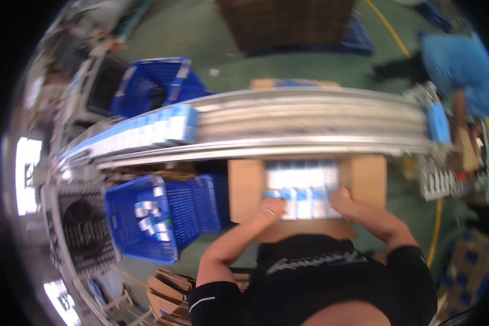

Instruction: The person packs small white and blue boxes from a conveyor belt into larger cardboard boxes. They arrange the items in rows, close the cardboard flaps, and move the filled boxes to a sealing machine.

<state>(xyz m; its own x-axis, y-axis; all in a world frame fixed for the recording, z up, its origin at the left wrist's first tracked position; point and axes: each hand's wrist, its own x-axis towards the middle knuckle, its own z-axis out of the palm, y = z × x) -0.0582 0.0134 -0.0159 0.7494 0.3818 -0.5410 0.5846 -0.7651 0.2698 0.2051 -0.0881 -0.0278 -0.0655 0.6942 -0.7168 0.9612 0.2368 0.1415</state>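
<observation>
Before me stands an open cardboard carton with its flaps spread outward. Inside are two rows of small white-and-blue boxes, a far row and a near row. My left hand is at the left end of the near row, its fingers against the boxes. At the right end, my right hand presses in the same way, so the near row lies between both hands. Fingertips are partly hidden and blurred.
Beyond the carton runs a conveyor with a line of white-and-blue boxes at left. A blue basket holds several small boxes; another basket stands behind. Flattened cartons lie lower left. A person in blue bends at far right.
</observation>
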